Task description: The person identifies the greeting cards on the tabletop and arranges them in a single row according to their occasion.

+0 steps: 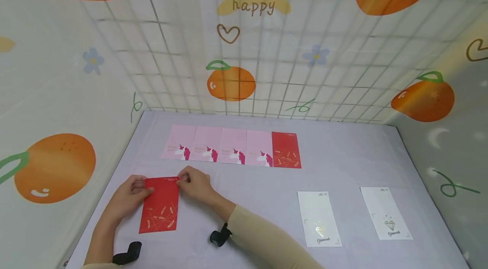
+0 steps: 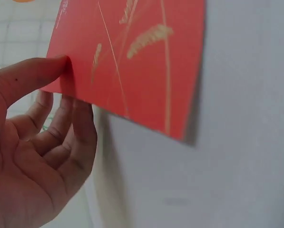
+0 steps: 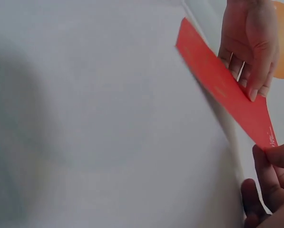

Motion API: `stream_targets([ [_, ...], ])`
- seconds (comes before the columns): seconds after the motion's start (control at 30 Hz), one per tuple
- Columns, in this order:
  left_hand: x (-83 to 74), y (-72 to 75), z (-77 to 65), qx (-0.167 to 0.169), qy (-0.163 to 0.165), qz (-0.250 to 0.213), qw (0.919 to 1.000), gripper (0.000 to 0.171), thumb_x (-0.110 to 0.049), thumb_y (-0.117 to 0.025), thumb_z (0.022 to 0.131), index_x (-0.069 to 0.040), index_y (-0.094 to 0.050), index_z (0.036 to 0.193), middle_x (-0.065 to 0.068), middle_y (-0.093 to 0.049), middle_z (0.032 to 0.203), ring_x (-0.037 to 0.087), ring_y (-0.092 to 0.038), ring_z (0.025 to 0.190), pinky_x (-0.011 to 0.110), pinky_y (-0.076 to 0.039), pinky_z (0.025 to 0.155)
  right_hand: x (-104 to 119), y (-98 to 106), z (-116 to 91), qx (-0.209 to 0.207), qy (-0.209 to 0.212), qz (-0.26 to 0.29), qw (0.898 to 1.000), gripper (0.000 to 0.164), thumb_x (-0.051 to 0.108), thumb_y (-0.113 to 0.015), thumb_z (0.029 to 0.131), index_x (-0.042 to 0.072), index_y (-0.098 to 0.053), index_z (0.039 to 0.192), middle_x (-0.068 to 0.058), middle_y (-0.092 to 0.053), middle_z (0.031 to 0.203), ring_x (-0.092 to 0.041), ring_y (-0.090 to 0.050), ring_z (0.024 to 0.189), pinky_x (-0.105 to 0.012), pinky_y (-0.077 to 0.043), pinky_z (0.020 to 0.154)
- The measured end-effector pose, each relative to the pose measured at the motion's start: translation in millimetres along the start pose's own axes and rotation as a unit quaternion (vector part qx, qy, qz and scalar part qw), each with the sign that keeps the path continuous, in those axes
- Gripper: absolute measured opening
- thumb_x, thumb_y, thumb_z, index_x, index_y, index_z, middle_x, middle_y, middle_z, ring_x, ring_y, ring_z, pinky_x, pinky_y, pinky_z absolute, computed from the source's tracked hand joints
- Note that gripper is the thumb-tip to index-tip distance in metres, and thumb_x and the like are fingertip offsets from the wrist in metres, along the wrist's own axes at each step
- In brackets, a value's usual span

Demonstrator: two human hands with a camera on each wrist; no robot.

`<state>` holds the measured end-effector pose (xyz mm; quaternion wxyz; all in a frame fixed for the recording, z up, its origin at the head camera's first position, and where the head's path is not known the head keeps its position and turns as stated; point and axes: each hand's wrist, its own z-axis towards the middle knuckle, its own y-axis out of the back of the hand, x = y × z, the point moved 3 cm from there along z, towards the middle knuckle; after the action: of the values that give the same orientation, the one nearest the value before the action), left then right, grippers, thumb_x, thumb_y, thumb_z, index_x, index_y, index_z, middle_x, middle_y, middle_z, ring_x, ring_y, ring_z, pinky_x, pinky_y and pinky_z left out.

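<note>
A red card [image 1: 160, 205] with gold feather-like prints is held between both hands at the left front of the table. My left hand [image 1: 131, 195] pinches its left edge, thumb on the printed face and fingers behind, as the left wrist view shows with the card [image 2: 132, 61]. At the upper right corner, my right hand [image 1: 196, 184] pinches the card between thumb and index finger. In the right wrist view the card [image 3: 222, 90] slants, its far end close over the table. Behind the hands lies a row of pink unicorn cards [image 1: 207, 144], ended by another red card [image 1: 286, 150].
Two white cards with a diamond print lie at the right, one nearer the middle [image 1: 319, 218] and one farther right [image 1: 386, 213]. The table [image 1: 343, 146] has a pale cloth. Curtains printed with oranges [image 1: 231, 84] enclose its back and sides.
</note>
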<state>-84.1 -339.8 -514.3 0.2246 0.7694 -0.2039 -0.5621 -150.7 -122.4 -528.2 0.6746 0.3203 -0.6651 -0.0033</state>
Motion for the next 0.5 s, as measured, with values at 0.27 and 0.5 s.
stream_targets([
  [0.27, -23.0, -1.2, -3.2, -0.002, 0.015, -0.068, 0.9976, 0.064, -0.039, -0.071, 0.093, -0.003, -0.042, 0.138, 0.024, -0.058, 0.125, 0.027, -0.068, 0.094, 0.034, -0.059, 0.075, -2, 13, -4, -0.002, -0.015, 0.119, 0.993, 0.01, 0.016, -0.07, 0.093, 0.015, -0.062, 0.1, 0.009, -0.063, 0.08, -0.008, -0.062, 0.069, -0.022, -0.052, 0.061],
  [0.5, -41.9, -14.3, -0.8, 0.006, 0.0, -0.113, 0.9935, 0.055, -0.032, -0.068, 0.096, -0.004, -0.043, 0.136, 0.023, -0.056, 0.126, 0.028, -0.067, 0.097, 0.034, -0.058, 0.077, -10, 36, -11, -0.005, -0.014, 0.183, 0.983, 0.011, 0.015, -0.068, 0.095, 0.012, -0.062, 0.104, 0.003, -0.066, 0.083, -0.017, -0.068, 0.072, -0.03, -0.058, 0.065],
])
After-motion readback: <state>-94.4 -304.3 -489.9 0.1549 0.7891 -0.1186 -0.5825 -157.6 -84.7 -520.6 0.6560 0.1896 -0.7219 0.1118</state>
